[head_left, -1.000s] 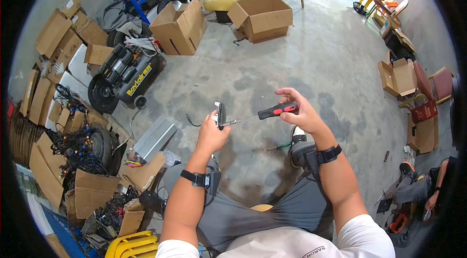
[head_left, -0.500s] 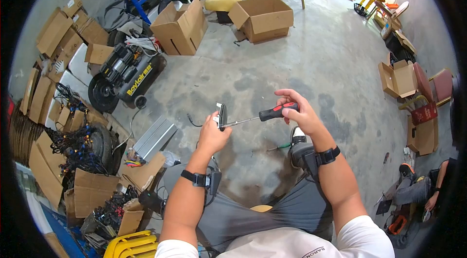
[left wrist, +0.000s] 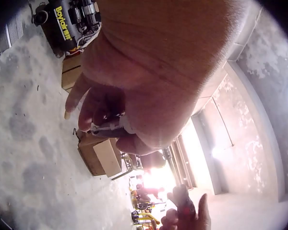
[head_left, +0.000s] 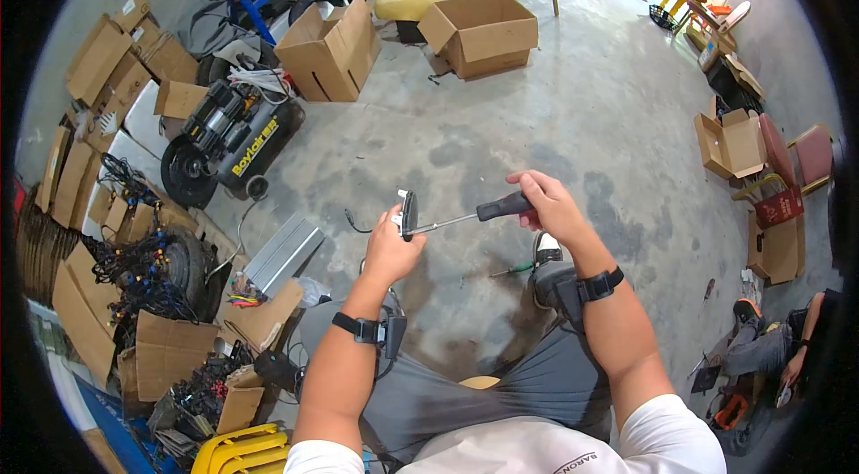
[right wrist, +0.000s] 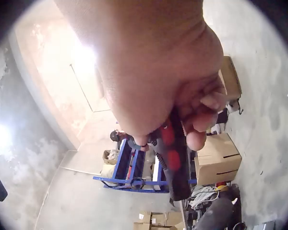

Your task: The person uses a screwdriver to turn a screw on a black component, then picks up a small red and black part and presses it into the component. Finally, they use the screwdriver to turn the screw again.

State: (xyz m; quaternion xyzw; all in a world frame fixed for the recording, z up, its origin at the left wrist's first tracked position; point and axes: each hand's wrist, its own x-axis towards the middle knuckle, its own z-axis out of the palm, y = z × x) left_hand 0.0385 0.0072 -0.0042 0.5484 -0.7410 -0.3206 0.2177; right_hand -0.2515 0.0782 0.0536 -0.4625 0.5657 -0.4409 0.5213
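Your left hand (head_left: 391,250) had its fingers curled and its thumb closed in, pinching a dark, thin part (head_left: 410,213) with pale pieces on its side; the part stood roughly upright in front of you, above the concrete floor (head_left: 429,134). Your right hand (head_left: 557,210) had its fingers and thumb curled round the back of the handle of a screwdriver (head_left: 501,207); the right wrist view showed red patches on that black handle. The screwdriver lay nearly level between your two hands, its metal shaft pointing at the dark part; the tip met or came right beside the part's lower portion, though you could not tell which screw or slot it was at.

A thin black cable (head_left: 354,224) curved out beside your left hand; below and to the left, a ribbed silver case (head_left: 286,255) lay near coloured wires (head_left: 245,300); a green-handled tool (head_left: 517,269) lay on the floor just beside your shoe (head_left: 547,249). Farther off stood a black air compressor (head_left: 259,148); beyond it were two open cartons (head_left: 329,54) (head_left: 490,36).
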